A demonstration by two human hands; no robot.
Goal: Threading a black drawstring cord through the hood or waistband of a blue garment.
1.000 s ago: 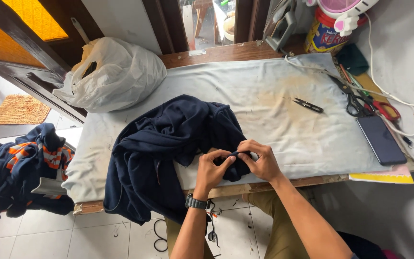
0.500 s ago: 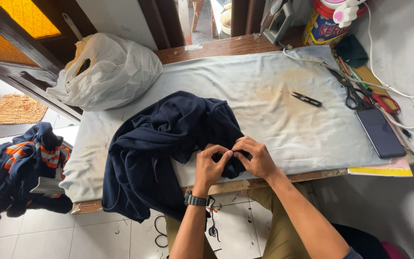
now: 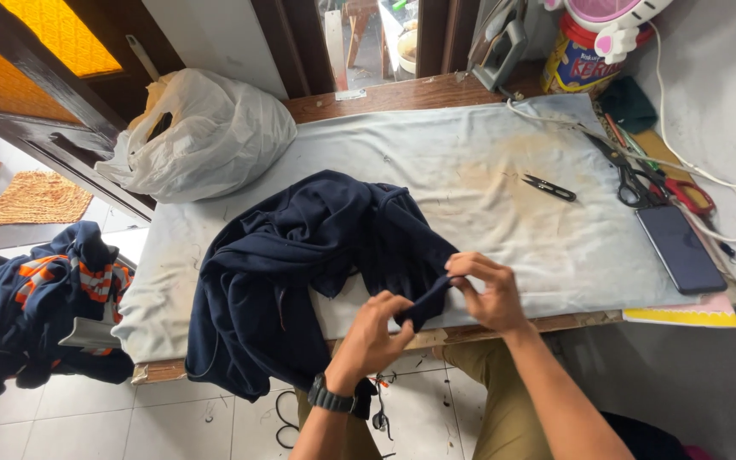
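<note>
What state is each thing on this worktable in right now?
Dark blue garment: crumpled, its edge pinched by both hands.
Left hand: grip closed on the garment.
Right hand: grip closed on the garment.
White plastic bag: full, open-topped.
Phone: screen dark.
Thread snips: lying untouched.

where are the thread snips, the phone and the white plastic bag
thread snips (image 3: 549, 187), head view, on the middle of the small black tool lying on the grey cloth
phone (image 3: 681, 249), head view, on the centre of its dark screen
white plastic bag (image 3: 215, 136), head view, on its bulging front
</note>
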